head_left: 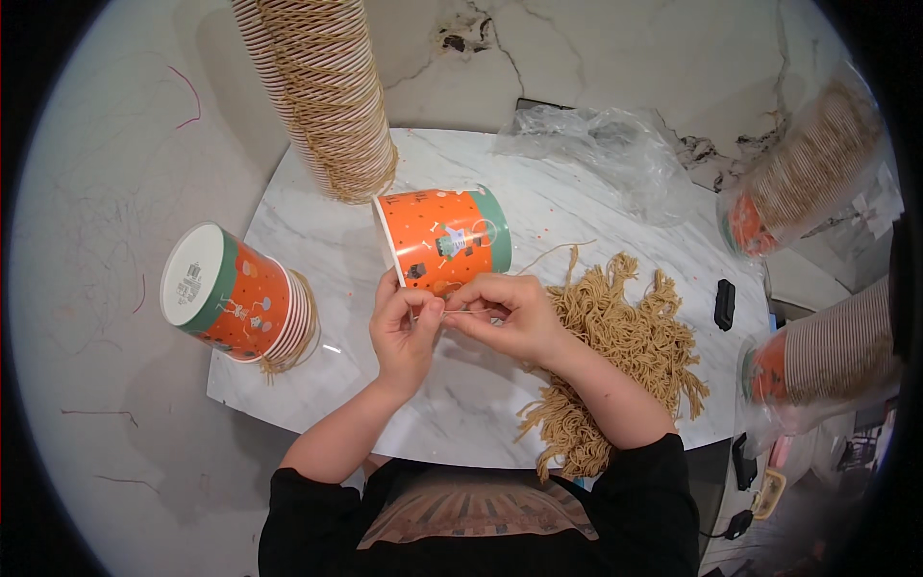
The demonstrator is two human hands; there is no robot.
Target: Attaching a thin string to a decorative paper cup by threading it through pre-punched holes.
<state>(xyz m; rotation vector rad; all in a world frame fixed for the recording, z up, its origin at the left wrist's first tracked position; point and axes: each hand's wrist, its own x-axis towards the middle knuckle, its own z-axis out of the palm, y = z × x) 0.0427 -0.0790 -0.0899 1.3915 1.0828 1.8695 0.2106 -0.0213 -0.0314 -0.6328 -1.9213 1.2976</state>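
Observation:
An orange paper bucket (433,231) with a green base band lies on its side in front of me, its rim to the left and its base to the right. At its near side, my left hand (404,337) and my right hand (514,315) are closed in pinches, fingertips almost meeting. A thin tan string (466,311) runs between them. Part of my left hand's fingers is hidden behind the bucket's rim. Under and beside my right forearm spreads a heap of tan strings (625,332). One loose strand (556,250) curves above that heap.
A tall stack of string-wrapped buckets (332,101) rises at the back left. A shorter upside-down stack (255,313) stands left. Crumpled clear plastic (606,159) lies behind. Two bagged stacks, one farther (812,163) and one nearer (827,351), flank the right edge near a small black object (725,305).

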